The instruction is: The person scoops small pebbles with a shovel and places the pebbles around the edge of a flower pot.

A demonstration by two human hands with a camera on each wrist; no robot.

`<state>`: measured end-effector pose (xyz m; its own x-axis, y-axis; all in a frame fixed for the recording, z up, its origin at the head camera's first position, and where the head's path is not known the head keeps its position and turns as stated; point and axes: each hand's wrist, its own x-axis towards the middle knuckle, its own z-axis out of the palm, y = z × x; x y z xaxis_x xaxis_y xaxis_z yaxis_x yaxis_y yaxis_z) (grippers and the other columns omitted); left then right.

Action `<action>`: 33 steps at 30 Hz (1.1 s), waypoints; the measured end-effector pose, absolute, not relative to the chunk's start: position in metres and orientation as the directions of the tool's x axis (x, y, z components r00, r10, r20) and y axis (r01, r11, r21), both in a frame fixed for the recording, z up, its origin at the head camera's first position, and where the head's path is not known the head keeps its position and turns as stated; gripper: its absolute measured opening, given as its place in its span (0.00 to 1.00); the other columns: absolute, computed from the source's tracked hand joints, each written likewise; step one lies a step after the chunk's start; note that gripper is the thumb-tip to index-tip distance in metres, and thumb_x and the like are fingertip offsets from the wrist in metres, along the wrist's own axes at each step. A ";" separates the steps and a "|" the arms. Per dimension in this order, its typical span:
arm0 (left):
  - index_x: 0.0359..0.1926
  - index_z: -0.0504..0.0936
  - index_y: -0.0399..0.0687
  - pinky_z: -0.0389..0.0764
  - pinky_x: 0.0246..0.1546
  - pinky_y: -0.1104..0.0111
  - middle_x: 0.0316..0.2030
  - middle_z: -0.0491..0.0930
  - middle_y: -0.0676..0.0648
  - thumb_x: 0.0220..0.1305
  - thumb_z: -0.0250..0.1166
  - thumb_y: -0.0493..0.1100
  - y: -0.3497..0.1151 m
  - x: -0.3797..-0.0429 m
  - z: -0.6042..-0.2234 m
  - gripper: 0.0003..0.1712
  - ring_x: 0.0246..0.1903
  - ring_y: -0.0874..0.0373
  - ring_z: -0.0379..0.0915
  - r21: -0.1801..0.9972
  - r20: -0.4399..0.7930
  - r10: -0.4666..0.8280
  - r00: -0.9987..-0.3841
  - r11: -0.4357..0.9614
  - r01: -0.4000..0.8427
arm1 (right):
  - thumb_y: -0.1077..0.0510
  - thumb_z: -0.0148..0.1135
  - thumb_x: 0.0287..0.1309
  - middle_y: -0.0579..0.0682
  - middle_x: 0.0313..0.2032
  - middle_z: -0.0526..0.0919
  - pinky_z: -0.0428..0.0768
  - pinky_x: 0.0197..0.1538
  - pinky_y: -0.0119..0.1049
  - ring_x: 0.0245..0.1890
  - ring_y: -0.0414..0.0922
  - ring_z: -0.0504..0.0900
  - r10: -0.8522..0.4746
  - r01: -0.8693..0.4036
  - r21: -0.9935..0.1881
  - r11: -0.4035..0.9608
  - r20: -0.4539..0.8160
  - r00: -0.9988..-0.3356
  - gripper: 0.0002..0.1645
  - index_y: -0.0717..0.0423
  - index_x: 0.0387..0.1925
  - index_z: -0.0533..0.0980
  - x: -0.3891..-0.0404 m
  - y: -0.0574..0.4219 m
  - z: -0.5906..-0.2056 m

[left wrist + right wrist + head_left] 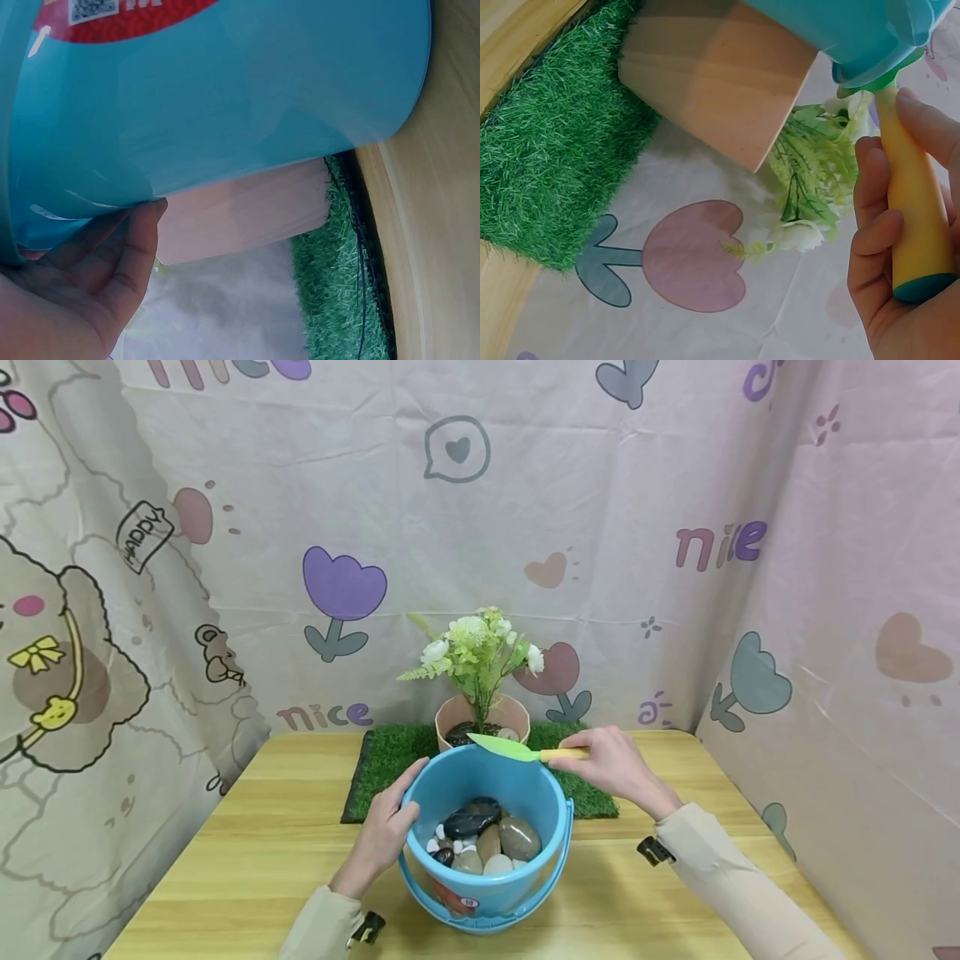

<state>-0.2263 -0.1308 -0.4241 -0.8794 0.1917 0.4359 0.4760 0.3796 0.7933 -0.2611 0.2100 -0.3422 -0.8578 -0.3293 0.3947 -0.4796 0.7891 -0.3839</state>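
A blue bucket (487, 893) stands at the near middle of the table, its handle hanging down in front. Dark, brown and pale stones (480, 835) lie on its bottom among small white pebbles. My left hand (386, 827) grips the bucket's left rim; in the left wrist view its fingers (139, 255) lie against the outer wall. My right hand (611, 764) holds a small garden trowel (510, 747) by its yellow handle (915, 195). The trowel's green blade points left over the far rim of the bucket, with no stone on it.
Behind the bucket, a pink flowerpot (445, 720) with white flowers (480, 643) and stones stands on a green artificial grass mat (393, 760). The wooden table (247, 852) is enclosed by printed cloth (450, 527) at the back and sides.
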 end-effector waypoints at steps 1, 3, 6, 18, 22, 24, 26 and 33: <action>0.74 0.62 0.51 0.82 0.48 0.49 0.65 0.71 0.38 0.62 0.45 0.32 -0.131 -0.226 -0.424 0.37 0.59 0.38 0.74 0.794 0.436 0.192 -0.879 0.379 0.476 | 0.42 0.71 0.52 0.36 0.22 0.81 0.66 0.21 0.29 0.19 0.37 0.69 -0.333 -0.482 -0.382 0.788 0.394 -0.857 0.12 0.43 0.33 0.87 -0.260 0.210 -0.341; 0.74 0.62 0.50 0.82 0.47 0.49 0.65 0.71 0.37 0.62 0.46 0.32 -0.131 -0.227 -0.423 0.37 0.59 0.38 0.74 0.795 0.433 0.192 -0.881 0.379 0.474 | 0.41 0.70 0.52 0.35 0.21 0.81 0.65 0.21 0.29 0.18 0.37 0.68 -0.344 -0.491 -0.379 0.784 0.395 -0.852 0.12 0.42 0.33 0.87 -0.259 0.209 -0.339; 0.74 0.62 0.49 0.82 0.47 0.48 0.65 0.71 0.38 0.62 0.46 0.32 -0.131 -0.227 -0.424 0.37 0.59 0.37 0.74 0.796 0.428 0.191 -0.883 0.383 0.469 | 0.40 0.70 0.53 0.34 0.20 0.79 0.63 0.19 0.28 0.16 0.36 0.67 -0.366 -0.514 -0.371 0.773 0.401 -0.840 0.13 0.41 0.33 0.87 -0.256 0.207 -0.336; 0.73 0.63 0.49 0.83 0.45 0.51 0.64 0.73 0.38 0.62 0.46 0.32 -0.131 -0.228 -0.424 0.37 0.57 0.41 0.76 0.786 0.438 0.192 -0.878 0.392 0.478 | 0.41 0.70 0.53 0.34 0.25 0.85 0.67 0.22 0.26 0.17 0.29 0.69 -0.525 -0.631 -0.251 0.734 0.381 -0.761 0.13 0.43 0.33 0.88 -0.247 0.199 -0.326; 0.73 0.63 0.50 0.83 0.46 0.52 0.64 0.73 0.39 0.62 0.46 0.31 -0.132 -0.228 -0.425 0.37 0.56 0.42 0.77 0.782 0.441 0.193 -0.876 0.396 0.481 | 0.42 0.71 0.51 0.32 0.23 0.82 0.70 0.24 0.26 0.18 0.28 0.70 -0.562 -0.642 -0.205 0.739 0.337 -0.755 0.12 0.42 0.32 0.88 -0.245 0.195 -0.322; 0.73 0.63 0.51 0.83 0.46 0.52 0.64 0.73 0.39 0.62 0.46 0.31 -0.132 -0.228 -0.425 0.37 0.56 0.42 0.77 0.783 0.443 0.197 -0.875 0.392 0.484 | 0.42 0.72 0.50 0.31 0.22 0.81 0.70 0.25 0.26 0.18 0.29 0.70 -0.584 -0.652 -0.178 0.737 0.316 -0.748 0.12 0.43 0.32 0.88 -0.243 0.193 -0.321; 0.74 0.63 0.51 0.83 0.45 0.53 0.64 0.73 0.39 0.62 0.46 0.31 -0.132 -0.228 -0.426 0.37 0.56 0.41 0.77 0.786 0.441 0.197 -0.875 0.386 0.483 | 0.42 0.72 0.49 0.31 0.21 0.81 0.70 0.25 0.26 0.18 0.29 0.69 -0.607 -0.663 -0.156 0.732 0.293 -0.739 0.12 0.43 0.31 0.88 -0.241 0.191 -0.319; 0.74 0.62 0.52 0.83 0.44 0.51 0.65 0.72 0.38 0.62 0.46 0.31 -0.132 -0.228 -0.426 0.37 0.57 0.39 0.76 0.797 0.434 0.191 -0.880 0.373 0.474 | 0.42 0.74 0.48 0.32 0.23 0.79 0.69 0.26 0.26 0.21 0.30 0.69 -0.661 -0.694 -0.099 0.713 0.232 -0.713 0.11 0.42 0.29 0.88 -0.240 0.188 -0.320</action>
